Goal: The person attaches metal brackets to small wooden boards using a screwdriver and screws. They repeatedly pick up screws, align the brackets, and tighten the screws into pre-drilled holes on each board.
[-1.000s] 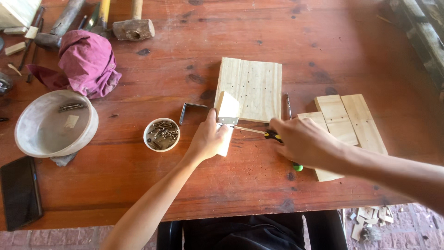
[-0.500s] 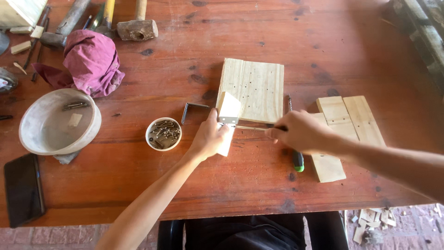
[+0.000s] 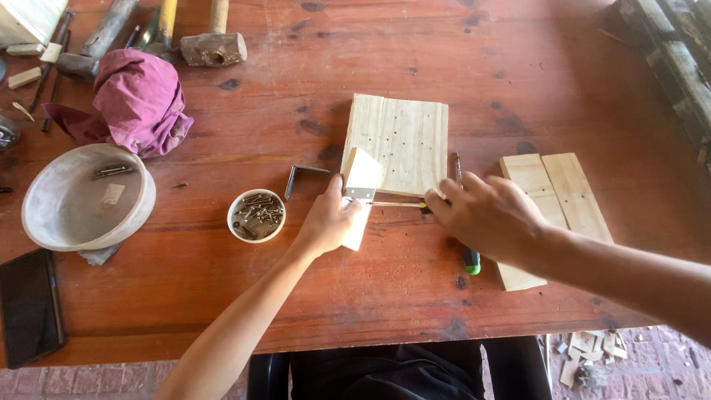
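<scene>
My left hand (image 3: 327, 222) grips a small pale wooden piece (image 3: 361, 178) with a metal bracket on its face, held upright on the red-brown wooden table (image 3: 311, 296). My right hand (image 3: 489, 216) holds a screwdriver (image 3: 396, 204) whose thin shaft runs level leftwards, its tip against the bracket. Just behind lies a flat pale board with several small holes (image 3: 400, 141). A small white cup of screws (image 3: 256, 215) stands left of my left hand.
An angle bracket (image 3: 300, 176) lies by the cup. A green-handled tool (image 3: 469, 259) pokes out under my right hand. Two pale slats (image 3: 555, 192) lie right. A large bowl (image 3: 85, 196), pink cloth (image 3: 137, 100), hammers (image 3: 211, 44) and a dark phone (image 3: 29, 304) sit left.
The screwdriver shaft has stayed against the bracket while my right hand shifted slightly along it. The left hand keeps its hold on the wooden piece.
</scene>
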